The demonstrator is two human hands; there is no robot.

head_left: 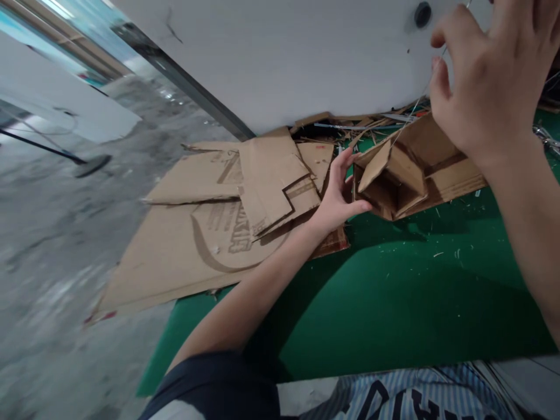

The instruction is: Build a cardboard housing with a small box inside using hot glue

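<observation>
My left hand (339, 195) grips the left end of a long folded cardboard piece (457, 184), thumb at the front and fingers behind. A cardboard insert (400, 181) folded into an open, angular tube sits in that end. Raised above the piece at the upper right, my right hand (490, 76) has its thumb and index finger curled close together around a thin, shiny thread (411, 114). This thread runs from the insert's top edge up past those fingertips. Its upper end and the other right fingers are cut off by the frame's top.
Flat cut cardboard sheets (175, 245) lie on the left of the green table (394, 309), overhanging its edge. Cardboard scraps and strips (363, 123) are heaped along the white panel (306, 58) behind. Small pale bits dot the table. Concrete floor (52, 233) shows at left.
</observation>
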